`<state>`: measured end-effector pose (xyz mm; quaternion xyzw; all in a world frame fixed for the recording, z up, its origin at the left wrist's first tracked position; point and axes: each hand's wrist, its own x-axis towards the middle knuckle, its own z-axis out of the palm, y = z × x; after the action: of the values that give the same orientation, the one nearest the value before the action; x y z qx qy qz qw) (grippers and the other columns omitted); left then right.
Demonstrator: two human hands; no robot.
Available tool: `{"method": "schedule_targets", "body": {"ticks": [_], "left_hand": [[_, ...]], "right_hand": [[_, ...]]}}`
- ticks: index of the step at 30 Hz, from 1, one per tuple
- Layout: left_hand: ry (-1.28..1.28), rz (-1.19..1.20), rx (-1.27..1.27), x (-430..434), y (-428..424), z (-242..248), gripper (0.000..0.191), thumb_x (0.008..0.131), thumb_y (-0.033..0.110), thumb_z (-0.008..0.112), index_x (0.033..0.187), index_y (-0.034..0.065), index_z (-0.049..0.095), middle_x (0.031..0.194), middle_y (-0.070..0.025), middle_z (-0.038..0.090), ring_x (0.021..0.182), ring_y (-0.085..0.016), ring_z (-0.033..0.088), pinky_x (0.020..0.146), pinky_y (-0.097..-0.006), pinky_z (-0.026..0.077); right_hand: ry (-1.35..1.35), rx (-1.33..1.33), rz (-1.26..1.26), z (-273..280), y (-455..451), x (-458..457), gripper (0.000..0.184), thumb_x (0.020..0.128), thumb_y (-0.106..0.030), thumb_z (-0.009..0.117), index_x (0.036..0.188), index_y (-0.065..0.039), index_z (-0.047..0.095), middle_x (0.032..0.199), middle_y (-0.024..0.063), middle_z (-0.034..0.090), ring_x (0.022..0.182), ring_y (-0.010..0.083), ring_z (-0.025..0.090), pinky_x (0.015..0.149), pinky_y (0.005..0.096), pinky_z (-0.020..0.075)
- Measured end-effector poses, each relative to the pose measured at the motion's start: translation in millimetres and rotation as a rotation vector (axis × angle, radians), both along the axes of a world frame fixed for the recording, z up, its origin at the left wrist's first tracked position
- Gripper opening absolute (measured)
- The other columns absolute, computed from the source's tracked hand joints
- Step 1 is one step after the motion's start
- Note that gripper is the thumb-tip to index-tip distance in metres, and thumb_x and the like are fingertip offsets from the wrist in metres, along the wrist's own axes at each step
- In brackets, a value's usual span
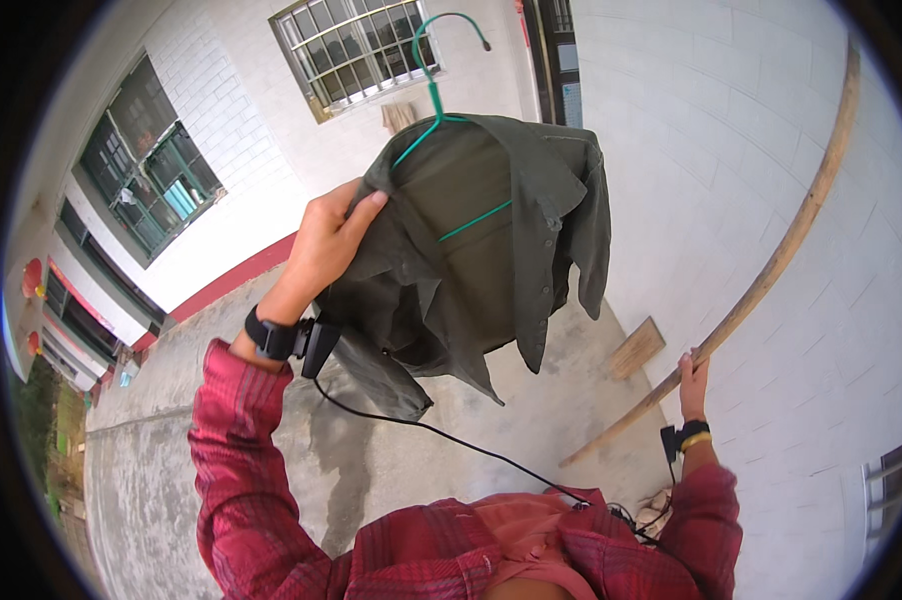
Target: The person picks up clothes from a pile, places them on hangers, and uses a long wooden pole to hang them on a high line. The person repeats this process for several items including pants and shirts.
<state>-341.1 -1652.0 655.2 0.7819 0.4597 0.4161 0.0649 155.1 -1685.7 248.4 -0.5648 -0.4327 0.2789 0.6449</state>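
Observation:
My left hand (327,232) grips the shoulder of a dark grey-green collared shirt (473,300), thumb in front and the other fingers hidden behind the cloth. The shirt hangs unbuttoned on a green clothes hanger (434,97), whose hook stands free above the collar and whose lower bar shows inside. At the lower right, my right hand (694,386) is closed around a long wooden pole (766,281). From the concrete floor side, the pole slants up along the white wall to the upper right.
A short wooden board (638,348) leans at the foot of the white wall (691,187). Barred window (353,52) and green-framed window (151,157) are ahead and left. Black cables (451,433) run from both wrist devices to my chest. Concrete floor (218,450) has a dark wet-looking patch.

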Motion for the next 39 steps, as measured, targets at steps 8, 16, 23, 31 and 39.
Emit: {"method": "schedule_targets", "body": {"ticks": [8, 16, 23, 31, 39], "left_hand": [[-0.032, -0.214, 0.026, 56.3, 123.8, -9.8, 0.034, 0.09, 0.029, 0.055, 0.088, -0.0052, 0.058, 0.06, -0.0156, 0.051, 0.057, -0.014, 0.045, 0.057, -0.0328, 0.042], [-0.073, -0.392, 0.049, 115.6, 192.1, -1.7, 0.038, 0.089, 0.031, 0.055, 0.083, -0.0059, 0.058, 0.062, -0.0101, 0.055, 0.059, -0.013, 0.049, 0.058, -0.032, 0.043], [-0.114, -0.511, -0.036, 166.6, 192.8, -1.0, 0.039, 0.088, 0.033, 0.055, 0.085, -0.0064, 0.059, 0.069, -0.0126, 0.061, 0.062, -0.017, 0.055, 0.061, -0.0327, 0.044], [-0.083, -0.644, -0.015, 214.6, 152.4, 2.9, 0.039, 0.088, 0.032, 0.056, 0.08, -0.0064, 0.057, 0.063, -0.0089, 0.055, 0.06, -0.013, 0.049, 0.058, -0.0315, 0.042], [-0.195, -0.859, -0.134, 268.9, 94.1, 1.8, 0.041, 0.086, 0.032, 0.056, 0.073, -0.0063, 0.053, 0.059, -0.0131, 0.052, 0.057, -0.018, 0.046, 0.056, -0.0347, 0.039]], "right_hand": [[-0.109, -0.076, 0.001, 86.7, -123.7, -23.4, 0.015, 0.09, -0.02, 0.05, 0.086, -0.005, 0.047, 0.057, -0.0007, 0.048, 0.048, 0.0084, 0.045, 0.045, 0.0234, 0.0368], [-0.089, -0.231, -0.244, 71.8, -306.4, -105.8, 0.033, 0.082, -0.031, 0.061, 0.088, 0.0, 0.052, 0.06, -0.0008, 0.048, 0.051, 0.0075, 0.045, 0.046, 0.0222, 0.0356], [-0.002, -0.46, -0.328, 43.1, -410.1, -208.2, 0.039, 0.084, -0.038, 0.057, 0.074, -0.001, 0.052, 0.055, 0.0041, 0.054, 0.046, 0.0121, 0.052, 0.044, 0.0254, 0.0431], [0.17, -0.499, -0.267, 15.7, -451.9, -270.0, 0.043, 0.085, -0.044, 0.057, 0.073, -0.003, 0.051, 0.054, 0.0027, 0.053, 0.044, 0.0108, 0.052, 0.041, 0.0239, 0.0421], [0.16, -0.472, -0.332, 11.0, -482.4, -263.4, 0.044, 0.085, -0.046, 0.056, 0.075, -0.003, 0.051, 0.055, 0.0029, 0.053, 0.046, 0.0113, 0.052, 0.043, 0.0245, 0.043]]}}
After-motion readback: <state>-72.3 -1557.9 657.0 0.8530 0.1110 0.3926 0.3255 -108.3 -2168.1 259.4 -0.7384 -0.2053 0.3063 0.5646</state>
